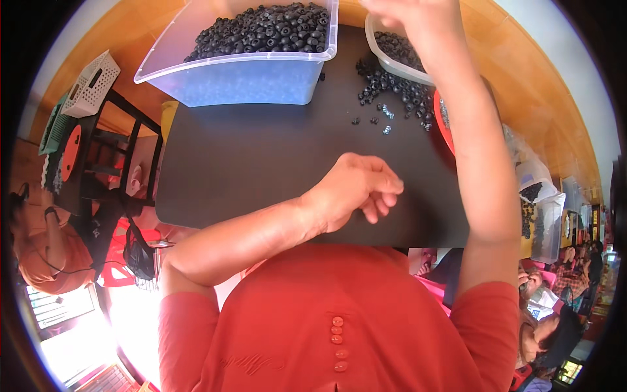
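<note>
My left hand (359,189) hovers over the middle of the dark table (248,157), its thumb and forefinger pinched together and the other fingers curled. Anything between those fingertips is too small to make out. My right arm reaches up and away, with my right hand (421,19) above a small clear tub (392,64) at the far right. The upper frame edge cuts off part of that hand, and its fingers are blurred. Small round black pieces (398,47) with holes fill the tub. More black pieces (401,91) lie heaped on the table in front of it.
A large clear bin (248,81) heaped with similar black pieces stands at the far left of the table. Beside my right forearm shows a red dish (442,127). A few shiny clear bits (386,112) lie near the heap. Other people sit on both sides.
</note>
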A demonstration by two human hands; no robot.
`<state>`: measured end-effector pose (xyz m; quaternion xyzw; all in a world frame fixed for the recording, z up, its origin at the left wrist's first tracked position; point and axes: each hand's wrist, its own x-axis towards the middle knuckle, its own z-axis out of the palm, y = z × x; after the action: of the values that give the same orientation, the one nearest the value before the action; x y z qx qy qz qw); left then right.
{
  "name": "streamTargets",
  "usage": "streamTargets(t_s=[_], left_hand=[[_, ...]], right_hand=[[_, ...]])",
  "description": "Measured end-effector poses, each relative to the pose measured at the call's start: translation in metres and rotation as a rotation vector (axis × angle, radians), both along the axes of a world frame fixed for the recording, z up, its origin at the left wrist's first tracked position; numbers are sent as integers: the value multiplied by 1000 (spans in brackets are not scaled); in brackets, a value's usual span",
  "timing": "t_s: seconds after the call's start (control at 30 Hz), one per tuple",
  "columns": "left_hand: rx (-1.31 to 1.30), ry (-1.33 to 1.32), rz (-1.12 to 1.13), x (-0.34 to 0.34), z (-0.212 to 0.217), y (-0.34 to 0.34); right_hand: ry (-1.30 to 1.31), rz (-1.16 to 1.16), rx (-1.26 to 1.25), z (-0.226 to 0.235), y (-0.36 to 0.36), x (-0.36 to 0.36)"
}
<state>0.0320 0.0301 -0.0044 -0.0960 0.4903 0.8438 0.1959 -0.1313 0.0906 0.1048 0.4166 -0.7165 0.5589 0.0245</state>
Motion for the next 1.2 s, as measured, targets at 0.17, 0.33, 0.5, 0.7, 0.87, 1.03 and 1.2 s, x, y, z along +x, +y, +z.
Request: streamTargets(t_s=[0.17, 0.33, 0.5, 0.7, 0.87, 1.03, 1.2], left_hand=[[-218, 73, -154, 17, 15, -23], [-155, 14, -41, 5, 7, -42], [-116, -12, 68, -11, 6, -52], [-23, -27, 211, -22, -3, -58], [11, -7, 269, -24, -5, -52], [245, 60, 333, -31, -5, -42], [192, 198, 429, -28, -1, -26]], right_hand=[[442, -187, 630, -75, 30, -27], [483, -250, 959, -102, 18, -16], [460, -218, 969, -106, 24, -26], [353, -210, 795, -103, 45, -10], [70, -169, 588, -94, 62, 22], [228, -56, 196, -99, 71, 54], [302, -195, 89, -113, 72, 72]])
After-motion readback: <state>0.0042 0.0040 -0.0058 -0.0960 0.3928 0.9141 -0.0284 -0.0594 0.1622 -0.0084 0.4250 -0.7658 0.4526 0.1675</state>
